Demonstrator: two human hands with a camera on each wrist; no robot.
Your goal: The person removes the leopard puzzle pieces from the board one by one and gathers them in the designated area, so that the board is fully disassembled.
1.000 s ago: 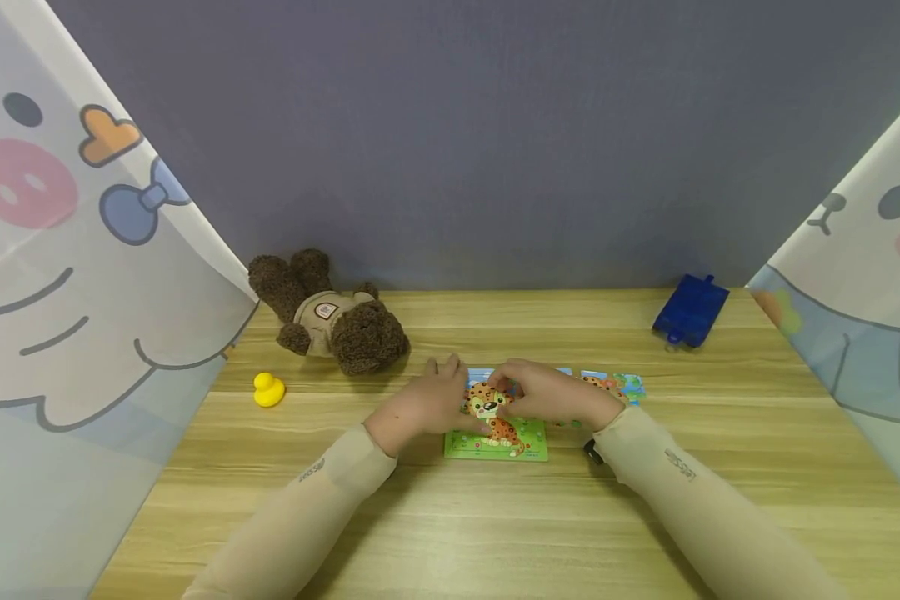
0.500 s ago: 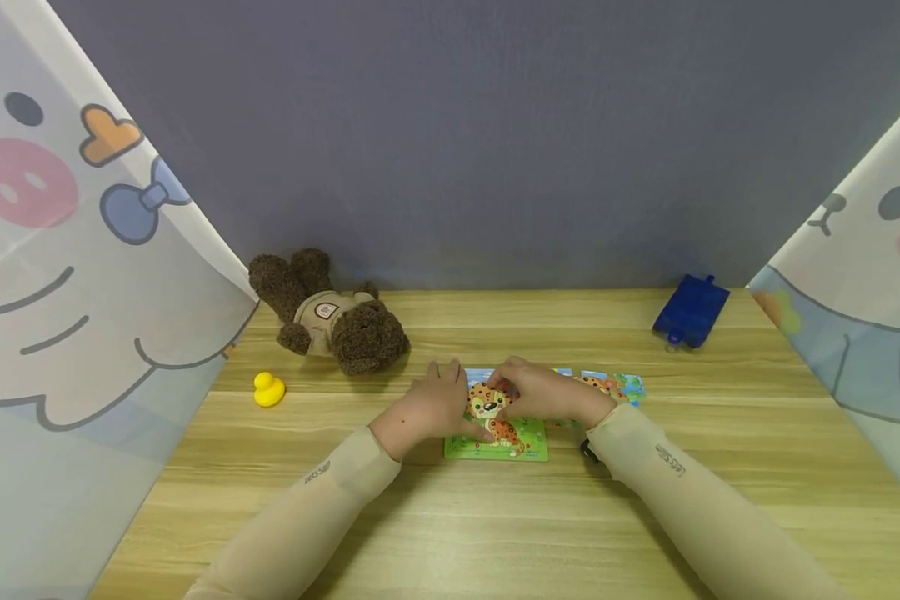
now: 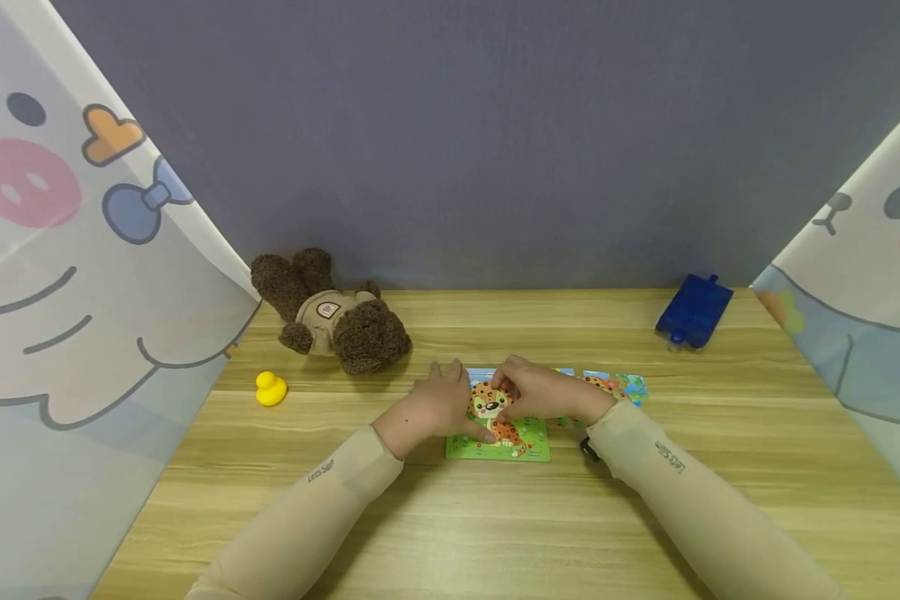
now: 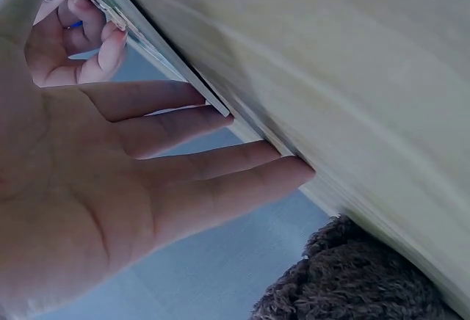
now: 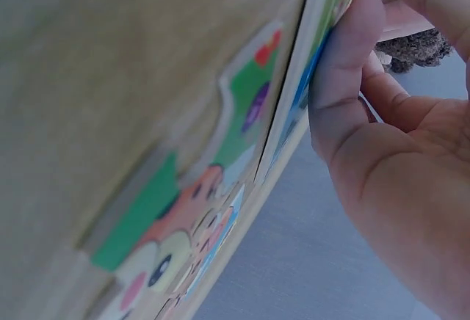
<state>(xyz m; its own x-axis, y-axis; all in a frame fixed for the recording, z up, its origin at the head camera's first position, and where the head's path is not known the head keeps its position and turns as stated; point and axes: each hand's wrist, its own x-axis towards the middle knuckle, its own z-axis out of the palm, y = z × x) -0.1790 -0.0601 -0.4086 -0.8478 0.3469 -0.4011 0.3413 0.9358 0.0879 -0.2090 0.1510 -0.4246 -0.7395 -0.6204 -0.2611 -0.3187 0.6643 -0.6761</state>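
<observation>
A puzzle board (image 3: 461,450) with a spotted leopard picture lies flat on the table in the head view. Along its left side rests my left hand (image 3: 438,404), fingers stretched out and thumb over the lower picture. The left wrist view shows these straight fingers (image 4: 213,180) reaching by the board's edge. My right hand (image 3: 543,393) is on the board's upper right, thumb and index finger bent around a puzzle piece at the leopard's face (image 3: 489,407). Its palm hides part of the picture. In the right wrist view, a bent finger (image 5: 345,70) touches the board.
Loose puzzle pieces (image 3: 632,385) lie right of the board, partly behind the right wrist. A brown teddy bear (image 3: 371,337) lies at the back left, a yellow rubber duck (image 3: 271,389) before it. At the back right is a dark blue pouch (image 3: 693,312).
My left hand has shifted slightly to the right, and the right forearm slightly to the left. The right fingers stay at the leopard's face. Bear, duck and pouch keep their places.
</observation>
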